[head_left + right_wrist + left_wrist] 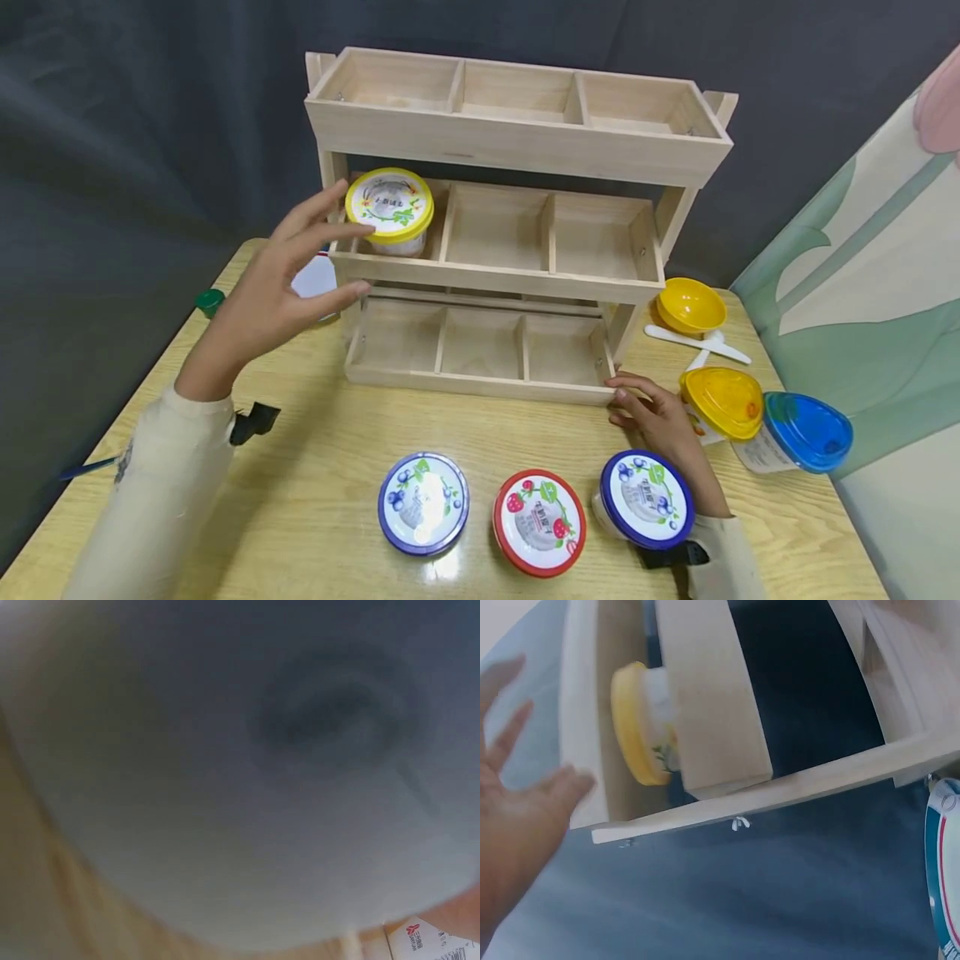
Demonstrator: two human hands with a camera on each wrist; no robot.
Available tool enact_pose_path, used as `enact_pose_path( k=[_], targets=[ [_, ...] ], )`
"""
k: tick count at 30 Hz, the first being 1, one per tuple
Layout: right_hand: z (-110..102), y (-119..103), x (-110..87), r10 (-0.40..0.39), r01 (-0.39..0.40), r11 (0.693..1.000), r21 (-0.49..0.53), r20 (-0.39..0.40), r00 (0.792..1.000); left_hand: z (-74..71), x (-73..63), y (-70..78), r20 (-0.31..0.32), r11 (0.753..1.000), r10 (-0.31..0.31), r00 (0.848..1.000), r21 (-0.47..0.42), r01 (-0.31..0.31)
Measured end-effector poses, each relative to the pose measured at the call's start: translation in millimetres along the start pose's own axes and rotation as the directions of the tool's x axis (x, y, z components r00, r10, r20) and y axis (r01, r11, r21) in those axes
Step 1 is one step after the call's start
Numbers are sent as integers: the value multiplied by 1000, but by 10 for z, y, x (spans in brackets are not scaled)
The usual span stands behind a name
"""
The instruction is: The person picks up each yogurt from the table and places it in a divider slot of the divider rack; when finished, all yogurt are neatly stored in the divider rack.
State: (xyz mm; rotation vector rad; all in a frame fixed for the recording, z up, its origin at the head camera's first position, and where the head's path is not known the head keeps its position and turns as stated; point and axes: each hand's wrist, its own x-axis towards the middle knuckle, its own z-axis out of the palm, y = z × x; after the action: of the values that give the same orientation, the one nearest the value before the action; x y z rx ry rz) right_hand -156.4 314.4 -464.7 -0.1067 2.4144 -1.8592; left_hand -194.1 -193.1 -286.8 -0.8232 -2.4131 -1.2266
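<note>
A tub with a yellow lid (pixel 390 204) stands in the left compartment of the wooden rack's middle tier (pixel 495 277). Beside it, my left hand (pixel 262 287) has its fingers spread, with the fingertips overlapping the lid's edge in the head view. From the left wrist, the same hand (pixel 525 772) appears apart from the yellow-lidded tub (pixel 634 724). My right hand (pixel 663 417) rests its fingertips against the right front corner of the bottom tier (pixel 480 385). A blue-lidded tub (pixel 647 500) stands close to the right wrist; a blurred pale round surface fills most of the right wrist view.
Another blue-lidded tub (pixel 423 504) and a red-lidded tub (pixel 539 523) stand at the table's front. On the right are a yellow bowl (pixel 691 305), a white knife (pixel 697 343), a yellow-lidded container (pixel 722 403) and a blue-lidded container (pixel 806 433). A green cap (pixel 210 302) shows behind the left hand.
</note>
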Motion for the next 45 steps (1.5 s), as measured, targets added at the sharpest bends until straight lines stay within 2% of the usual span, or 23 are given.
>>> enact_pose_path(
  k=[2,5,10,16,19,22,25,30,35,37,42,45],
  targets=[
    [1,-2,-4,2,-2,1000,3,-3,1000,-6,-162,91,46,999,35,998,-15,-35],
    [-2,-2,-5,15,-15,1000,3,0,1000,20,-410,195,94,992,97,991,-93,-88],
    [-15,-15,1,35,-35,999,-2,7,999,117,-789,263,147,966,194,970,-198,-163],
    [-15,-37,0,35,-35,999,4,15,999,292,-1160,233,213,960,193,958,-243,-139],
    [-9,-44,-2,33,-33,999,10,16,999,442,-1322,202,276,968,134,952,-241,-66],
    [3,-38,9,25,-25,1000,5,16,1000,583,-1479,180,337,980,54,940,-199,15],
    [11,-40,16,25,-25,1000,7,12,1000,697,-1608,140,377,984,12,926,-170,57],
    [-10,-47,0,42,-42,999,0,9,999,831,-1740,66,408,979,-25,913,-173,104],
    [-27,-41,-5,48,-48,999,5,13,999,895,-1743,20,428,976,-52,902,-170,137],
    [-30,-37,-21,53,-54,999,9,12,998,918,-1729,0,451,969,-63,890,-185,163],
    [-22,-34,-43,42,-42,999,9,12,999,974,-1729,-60,529,942,-74,846,-241,233],
    [-14,-38,-26,20,-20,1000,7,17,1000,1004,-1738,-95,544,936,-62,837,-260,238]
  ],
)
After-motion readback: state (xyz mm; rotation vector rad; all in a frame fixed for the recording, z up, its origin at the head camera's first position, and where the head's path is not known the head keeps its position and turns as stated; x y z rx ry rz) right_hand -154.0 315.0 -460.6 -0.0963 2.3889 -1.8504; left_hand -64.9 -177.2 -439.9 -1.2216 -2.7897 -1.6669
